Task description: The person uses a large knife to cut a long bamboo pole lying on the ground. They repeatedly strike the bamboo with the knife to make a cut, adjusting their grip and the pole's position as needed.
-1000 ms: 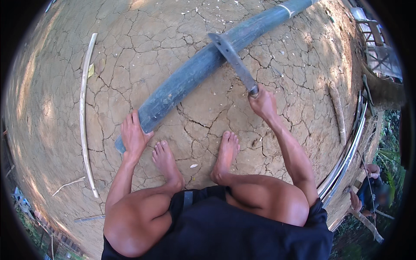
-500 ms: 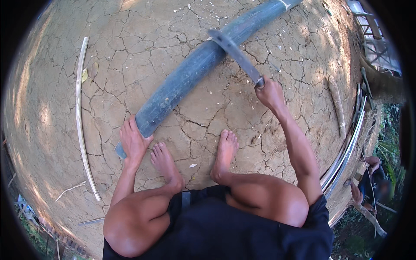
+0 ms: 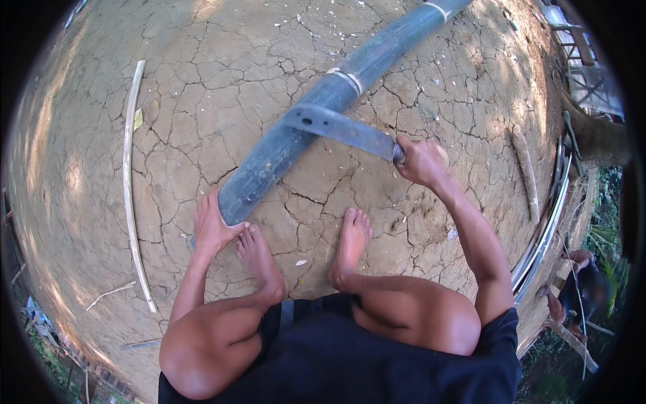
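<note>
A thick dark green bamboo pole (image 3: 269, 156) lies slantwise on the ground, from beside my left foot to the far right. Pale rings mark its joints. My left hand (image 3: 214, 222) is closed round its near end, the thumb across the cut edge. In my right hand (image 3: 422, 161) is a machete (image 3: 353, 137), held by its handle. Its wide blade, with a few holes near the tip, reaches left across the pole between my left hand and the nearer pale ring. Whether the blade touches the bamboo I cannot tell.
My bare feet stand on cracked dry earth (image 3: 316, 259). A long pale strip (image 3: 128, 175) lies at the left, a short stick (image 3: 525, 172) at the right. Beyond are bundled strips (image 3: 545, 229) and another person (image 3: 579, 289) at the right edge.
The machete has swung nearer to me and left, away from the pale ring, its blade now lying flatter across. The pole's near part and my left hand have shifted slightly right.
</note>
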The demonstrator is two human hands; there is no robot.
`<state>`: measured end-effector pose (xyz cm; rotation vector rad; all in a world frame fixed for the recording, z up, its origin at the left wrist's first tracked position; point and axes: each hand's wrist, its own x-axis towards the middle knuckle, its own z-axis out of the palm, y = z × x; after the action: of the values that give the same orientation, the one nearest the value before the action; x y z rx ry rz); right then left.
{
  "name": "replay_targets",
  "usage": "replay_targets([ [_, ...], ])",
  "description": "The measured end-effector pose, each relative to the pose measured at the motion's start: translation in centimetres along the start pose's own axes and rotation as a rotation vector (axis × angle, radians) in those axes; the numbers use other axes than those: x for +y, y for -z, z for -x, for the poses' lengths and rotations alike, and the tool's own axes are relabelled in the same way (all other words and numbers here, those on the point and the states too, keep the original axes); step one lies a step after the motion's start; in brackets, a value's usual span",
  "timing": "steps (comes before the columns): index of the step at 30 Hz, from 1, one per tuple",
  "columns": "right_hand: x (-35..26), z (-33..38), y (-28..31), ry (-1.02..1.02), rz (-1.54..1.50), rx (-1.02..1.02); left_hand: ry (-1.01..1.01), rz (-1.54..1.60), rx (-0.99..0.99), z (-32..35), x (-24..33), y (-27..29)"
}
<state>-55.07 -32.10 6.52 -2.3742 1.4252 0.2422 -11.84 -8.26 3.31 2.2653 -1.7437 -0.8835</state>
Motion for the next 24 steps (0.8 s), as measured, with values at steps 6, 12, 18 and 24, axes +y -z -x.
replay_targets([
  [6,2.1,-3.4,1.2,-0.414,-0.132,0.207,0.044,0.124,-0.125,-1.5,0.8,1.3],
  [12,-3.8,-0.5,-0.3,-0.237,-0.117,-0.005,0.049,-0.083,0.141,-0.2,1.0,1.0],
  [18,-1.3,-0.9,-3.8,-0.132,-0.087,0.164,0.007,-0.174,0.172,-0.6,1.0,1.1],
  [24,0.0,-0.1,-1.6,0.082,0.014,-0.026,0.029,-0.16,0.184,0.0,0.9,0.3],
])
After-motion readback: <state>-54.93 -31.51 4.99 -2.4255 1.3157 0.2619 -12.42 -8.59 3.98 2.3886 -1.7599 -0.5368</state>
